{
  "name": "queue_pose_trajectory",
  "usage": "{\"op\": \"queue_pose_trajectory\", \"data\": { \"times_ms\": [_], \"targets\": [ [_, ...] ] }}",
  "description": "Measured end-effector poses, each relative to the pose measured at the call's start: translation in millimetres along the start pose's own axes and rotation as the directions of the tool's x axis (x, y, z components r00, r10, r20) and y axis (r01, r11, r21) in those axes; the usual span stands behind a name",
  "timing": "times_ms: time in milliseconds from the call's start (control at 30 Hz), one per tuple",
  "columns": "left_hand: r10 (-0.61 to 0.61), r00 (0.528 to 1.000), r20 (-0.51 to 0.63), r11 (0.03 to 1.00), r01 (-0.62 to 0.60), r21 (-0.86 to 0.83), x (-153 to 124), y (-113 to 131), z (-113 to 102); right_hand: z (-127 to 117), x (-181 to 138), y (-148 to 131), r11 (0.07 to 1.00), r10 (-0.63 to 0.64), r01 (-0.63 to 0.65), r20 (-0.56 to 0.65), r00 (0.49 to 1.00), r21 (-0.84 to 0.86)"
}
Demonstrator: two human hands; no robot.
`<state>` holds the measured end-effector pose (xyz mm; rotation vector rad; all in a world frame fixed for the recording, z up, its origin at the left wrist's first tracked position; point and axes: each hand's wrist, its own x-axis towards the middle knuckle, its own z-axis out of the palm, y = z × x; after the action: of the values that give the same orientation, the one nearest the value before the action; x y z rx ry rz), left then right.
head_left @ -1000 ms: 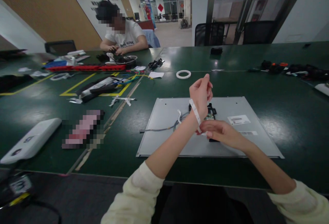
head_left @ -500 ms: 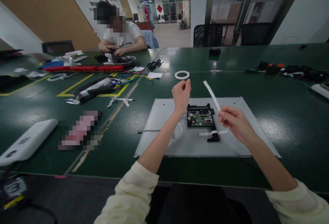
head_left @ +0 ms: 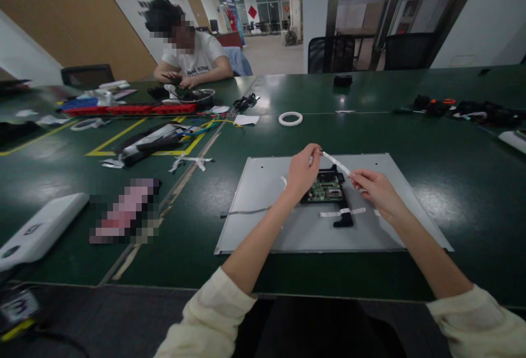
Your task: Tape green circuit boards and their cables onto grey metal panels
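A strip of white tape [head_left: 336,162] is stretched between my two hands, above the far edge of a circuit board. My left hand [head_left: 304,169] pinches its far left end. The near right end is pinched by the fingers of my right hand [head_left: 376,188]. Below them the green circuit board [head_left: 324,190] sits in a black bracket [head_left: 343,219] on a flat grey panel [head_left: 246,237]. Another tape piece [head_left: 354,212] crosses the bracket's lower arm. A grey cable [head_left: 246,212] runs off the panel's left side. My left hand hides part of the board.
A white tape roll [head_left: 290,119] lies beyond the panel. To the left are a blurred-out pink object [head_left: 127,210], a white device [head_left: 45,229], tape scraps [head_left: 191,162] and a black bundle with wires [head_left: 152,142]. A person [head_left: 197,57] sits across the green table.
My left hand has come right and down, and now grips the tape's free end. The strip, earlier held upright by my right hand alone, is now stretched between both hands.
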<state>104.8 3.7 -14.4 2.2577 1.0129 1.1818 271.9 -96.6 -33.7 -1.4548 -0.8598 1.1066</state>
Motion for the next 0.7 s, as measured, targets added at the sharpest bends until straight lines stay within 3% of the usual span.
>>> {"op": "queue_pose_trajectory", "data": {
  "times_ms": [200, 367, 700],
  "targets": [
    [0.073, 0.988, 0.133, 0.99, -0.087, 0.108, -2.4, 0.2, 0.4, 0.0, 7.4, 9.0, 1.0, 0.028, -0.028, 0.017, 0.999, -0.014],
    [0.042, 0.967, 0.253, 0.958, -0.111, 0.263, -5.2, -0.8, 2.3, -0.5, 9.0, 13.6, 0.999, 0.034, -0.034, 0.034, 0.999, -0.018],
    [-0.03, 0.942, 0.334, 0.924, -0.101, 0.37, -6.3, -4.5, 6.2, -0.5, 7.0, 12.4, 0.993, 0.021, -0.016, 0.045, 0.999, -0.118]
  ]
}}
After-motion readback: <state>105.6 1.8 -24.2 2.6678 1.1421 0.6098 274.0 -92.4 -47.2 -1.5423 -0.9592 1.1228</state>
